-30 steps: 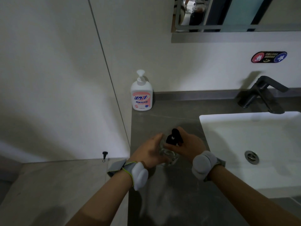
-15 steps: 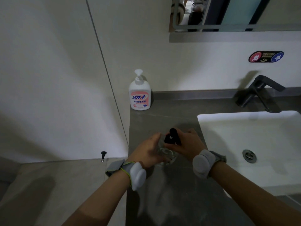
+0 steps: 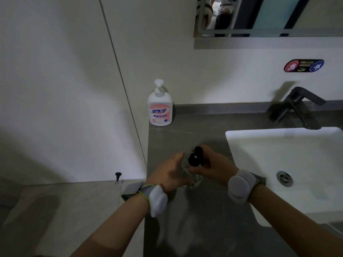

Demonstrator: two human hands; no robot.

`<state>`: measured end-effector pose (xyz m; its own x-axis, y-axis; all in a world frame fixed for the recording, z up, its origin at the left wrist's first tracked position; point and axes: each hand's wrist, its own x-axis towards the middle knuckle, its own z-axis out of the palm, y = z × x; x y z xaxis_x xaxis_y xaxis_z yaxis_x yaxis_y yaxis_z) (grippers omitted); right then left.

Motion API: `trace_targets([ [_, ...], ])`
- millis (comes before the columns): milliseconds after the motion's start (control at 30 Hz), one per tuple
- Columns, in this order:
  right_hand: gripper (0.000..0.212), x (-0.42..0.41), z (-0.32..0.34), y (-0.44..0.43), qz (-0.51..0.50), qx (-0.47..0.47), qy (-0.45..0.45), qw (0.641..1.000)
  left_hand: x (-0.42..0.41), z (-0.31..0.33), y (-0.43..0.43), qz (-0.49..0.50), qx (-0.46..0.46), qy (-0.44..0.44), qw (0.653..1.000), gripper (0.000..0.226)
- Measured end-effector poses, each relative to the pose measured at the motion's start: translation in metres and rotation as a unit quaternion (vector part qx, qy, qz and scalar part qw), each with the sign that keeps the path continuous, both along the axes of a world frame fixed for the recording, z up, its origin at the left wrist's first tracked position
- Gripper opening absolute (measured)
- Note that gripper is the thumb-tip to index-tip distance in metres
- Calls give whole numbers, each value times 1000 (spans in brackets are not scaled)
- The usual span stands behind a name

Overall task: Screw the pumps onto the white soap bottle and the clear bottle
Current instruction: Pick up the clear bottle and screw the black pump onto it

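Observation:
The clear bottle (image 3: 193, 178) stands on the grey counter (image 3: 194, 138), mostly hidden between my hands. My left hand (image 3: 168, 176) wraps its left side. A black pump (image 3: 195, 157) sits on top of the bottle, and my right hand (image 3: 216, 166) grips the pump's collar from the right. The white soap bottle (image 3: 160, 109), with a pink label and a white pump on top, stands upright at the counter's back left corner against the wall, well apart from both hands.
A white basin (image 3: 278, 154) with a metal drain (image 3: 284, 178) takes up the counter's right side. A black tap (image 3: 295, 106) stands behind it. The counter's left edge drops to a tiled floor with a small black door stop (image 3: 117, 177). A mirror hangs above.
The black pump's head has turned a little on the clear bottle under my right hand's fingers. Both hands stay on the bottle. The view has shifted slightly.

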<state>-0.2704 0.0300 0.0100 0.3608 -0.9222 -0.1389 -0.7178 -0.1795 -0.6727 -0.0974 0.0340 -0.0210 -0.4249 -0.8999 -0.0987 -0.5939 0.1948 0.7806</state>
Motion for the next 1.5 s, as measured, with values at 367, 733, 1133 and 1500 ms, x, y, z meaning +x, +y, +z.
trace_targets([
  [367, 42, -9, 25, 4, 54, -50, -66, 995, -1, -4, -3, 0, 11, -8, 1000, 63],
  [733, 31, -1, 18, 3, 21, -71, -72, 995, -1, -5, -4, 10, -2, -6, 1000, 63],
  [1133, 66, -10, 4, 8, -3, -71, -68, 995, 0, -6, -6, -4, 17, -12, 1000, 72],
  [1500, 73, 7, -31, -11, -44, -39, -54, 997, 2, -12, -20, 21, 40, 19, 999, 82],
])
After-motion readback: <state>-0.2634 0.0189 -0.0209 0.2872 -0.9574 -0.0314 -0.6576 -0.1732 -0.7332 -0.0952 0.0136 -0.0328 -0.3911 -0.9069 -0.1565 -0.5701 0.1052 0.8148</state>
